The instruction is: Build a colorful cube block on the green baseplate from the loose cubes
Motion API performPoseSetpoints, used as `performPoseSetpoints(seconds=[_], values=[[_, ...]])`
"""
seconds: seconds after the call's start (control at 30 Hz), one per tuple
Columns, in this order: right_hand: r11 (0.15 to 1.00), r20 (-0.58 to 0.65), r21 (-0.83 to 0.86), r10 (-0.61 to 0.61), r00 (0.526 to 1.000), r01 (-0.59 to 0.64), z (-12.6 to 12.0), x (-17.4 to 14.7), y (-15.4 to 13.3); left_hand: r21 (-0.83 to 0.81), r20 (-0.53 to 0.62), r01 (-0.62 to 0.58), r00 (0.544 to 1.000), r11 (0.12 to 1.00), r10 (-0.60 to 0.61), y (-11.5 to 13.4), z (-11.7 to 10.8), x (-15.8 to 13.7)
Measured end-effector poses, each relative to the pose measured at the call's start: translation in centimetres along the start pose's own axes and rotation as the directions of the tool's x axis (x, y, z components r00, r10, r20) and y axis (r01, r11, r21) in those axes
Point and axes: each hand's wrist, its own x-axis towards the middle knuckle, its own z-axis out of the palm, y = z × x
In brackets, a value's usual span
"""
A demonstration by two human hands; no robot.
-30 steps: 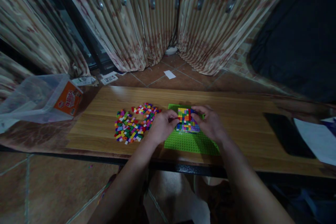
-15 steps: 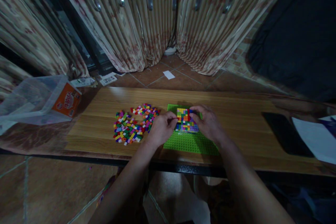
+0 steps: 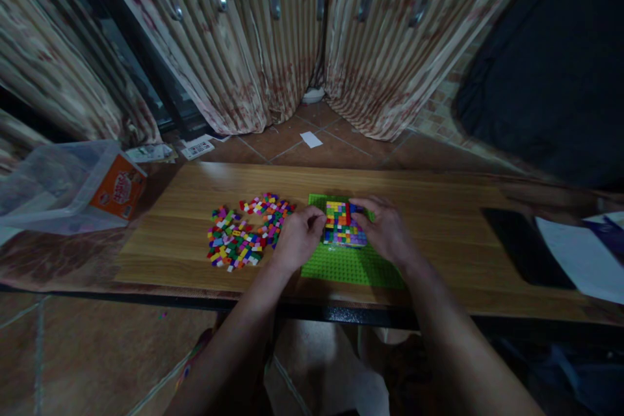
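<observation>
A low build of multicoloured toy bricks stands on the back part of a green studded baseplate. My left hand is at the build's left edge, thumb and forefinger pinched together; whatever may be between the tips is too small to make out. Around the build's right side my right hand is closed, its fingers at the back corner and its thumb by the right edge. Some of the build's right side is hidden by that hand. A pile of loose toy bricks lies left of my left hand.
The wooden tabletop carries everything. At far left stands a clear plastic bin with an orange label. A dark flat object and white paper lie at the right. Beyond the table hang striped curtains.
My left fingertips have drawn slightly back from the build's left edge. My right hand keeps its hold on the right side. The whole view has shifted a little.
</observation>
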Motion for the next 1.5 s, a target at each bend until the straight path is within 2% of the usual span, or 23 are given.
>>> performPoseSetpoints(seconds=[0.13,0.27,0.43,0.67,0.77,0.97,1.23,1.5], values=[[0.997,0.027,-0.053,-0.059,0.998,0.06,-0.2,0.1,-0.2,0.001,-0.004,-0.003,1.0,1.0,0.003,0.1,0.0,-0.1],[0.999,0.045,-0.026,-0.043,0.998,0.044,0.0,0.4,0.0,0.001,-0.007,-0.016,1.0,1.0,0.016,0.0,0.1,-0.1],[0.997,0.082,0.069,0.027,0.996,-0.033,0.0,0.3,0.3,-0.004,-0.015,-0.019,1.0,1.0,0.019,0.1,0.1,-0.1],[0.965,0.054,0.245,0.088,0.995,-0.099,0.0,0.2,0.6,-0.007,0.0,-0.009,1.0,1.0,0.009,-0.1,0.1,-0.1],[0.947,0.0,0.284,0.157,0.988,-0.151,0.5,0.3,1.0,0.004,0.002,-0.012,1.0,1.0,0.012,0.0,0.0,-0.1],[0.875,-0.009,0.391,0.315,0.949,-0.286,1.5,0.5,0.9,0.011,-0.006,-0.009,1.0,1.0,0.009,0.1,0.0,-0.1],[0.795,0.017,0.485,0.409,0.912,-0.365,1.8,0.8,0.7,0.016,-0.005,-0.014,1.0,1.0,0.014,-0.2,0.2,-0.1],[0.745,0.076,0.536,0.426,0.902,-0.397,1.8,1.0,1.0,0.012,-0.024,-0.005,1.0,1.0,0.005,0.2,0.1,-0.2]])
